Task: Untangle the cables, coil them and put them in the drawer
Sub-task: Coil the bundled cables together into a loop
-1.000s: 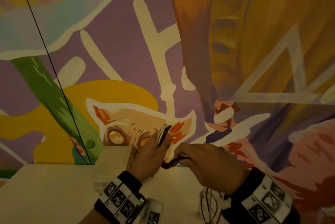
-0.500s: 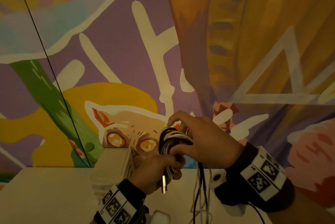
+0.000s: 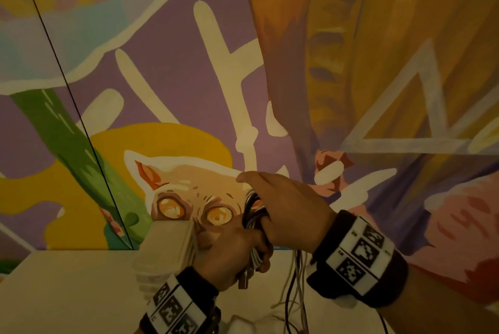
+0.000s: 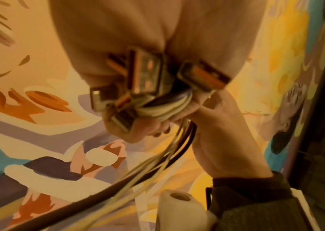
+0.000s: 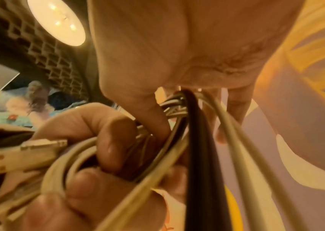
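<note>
A bundle of black and white cables (image 3: pixel 252 212) is wound into a coil held upright above the table. My left hand (image 3: pixel 229 250) grips the coil's lower part, with several USB plugs (image 4: pixel 146 73) sticking out under its palm. My right hand (image 3: pixel 286 209) lies over the top of the coil; its thumb and fingers hold the strands against it. The loose strands (image 3: pixel 293 287) hang from there down to the table. In the right wrist view a black cable (image 5: pixel 199 156) and white ones run between thumb and fingers, and a white plug (image 5: pixel 19 156) juts left. No drawer is in view.
A pale table (image 3: pixel 67 287) lies below the hands. A beige boxy object (image 3: pixel 164 250) stands on it just left of my left hand. A painted mural wall (image 3: pixel 189 77) rises close behind, with a thin black line (image 3: pixel 67 90) running down it.
The coil has grown thicker. My right hand has swung from beside the coil up and over its top, carrying the strands round it. Both hands have risen slightly.
</note>
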